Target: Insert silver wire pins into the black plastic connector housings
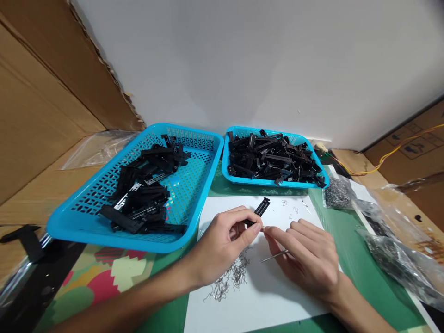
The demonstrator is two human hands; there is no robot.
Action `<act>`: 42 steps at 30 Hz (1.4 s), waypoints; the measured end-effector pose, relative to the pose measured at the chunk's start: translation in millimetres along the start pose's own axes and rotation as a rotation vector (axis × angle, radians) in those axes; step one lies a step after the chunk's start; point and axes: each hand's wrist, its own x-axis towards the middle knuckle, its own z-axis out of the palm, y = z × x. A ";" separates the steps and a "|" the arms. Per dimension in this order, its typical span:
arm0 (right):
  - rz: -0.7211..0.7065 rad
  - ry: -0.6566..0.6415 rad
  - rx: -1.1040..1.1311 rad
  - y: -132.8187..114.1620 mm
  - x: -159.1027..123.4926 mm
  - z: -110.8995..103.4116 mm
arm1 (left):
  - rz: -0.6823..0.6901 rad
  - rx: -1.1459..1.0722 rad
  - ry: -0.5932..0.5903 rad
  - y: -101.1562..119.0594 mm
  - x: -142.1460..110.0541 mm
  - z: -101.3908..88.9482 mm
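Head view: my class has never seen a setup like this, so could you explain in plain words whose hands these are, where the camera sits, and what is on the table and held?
There is no robot here: a person works with two bare hands. The only picture comes from a camera worn on the head, looking forward and down.

The left hand holds a black part. The right hand meets it at the fingertips, and a thin metal rod sticks out from it; what the fingertips pinch is too small to tell.

Below is a white sheet on a green surface, with a pile of bent wires. Behind, two blue baskets hold more black parts.
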 end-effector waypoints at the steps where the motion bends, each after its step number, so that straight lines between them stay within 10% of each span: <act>1: 0.024 0.003 0.001 -1.2 0.9 0.0 | 0.000 0.003 -0.001 0.0 -0.1 0.2; 16: 0.711 -0.355 -0.076 33.0 1.1 -21.6 | -0.052 -0.088 0.170 -5.2 -1.1 0.4; 23: 0.601 -0.538 0.393 -2.8 9.1 -5.3 | -0.041 -0.080 0.165 -6.5 -1.9 2.0; 35: 0.400 -0.673 0.332 -2.4 6.0 -5.1 | -0.013 -0.036 0.142 -9.3 -1.5 3.4; 42: 0.577 -0.719 0.439 11.6 4.2 -23.7 | -0.008 -0.005 0.124 -9.5 -1.8 2.6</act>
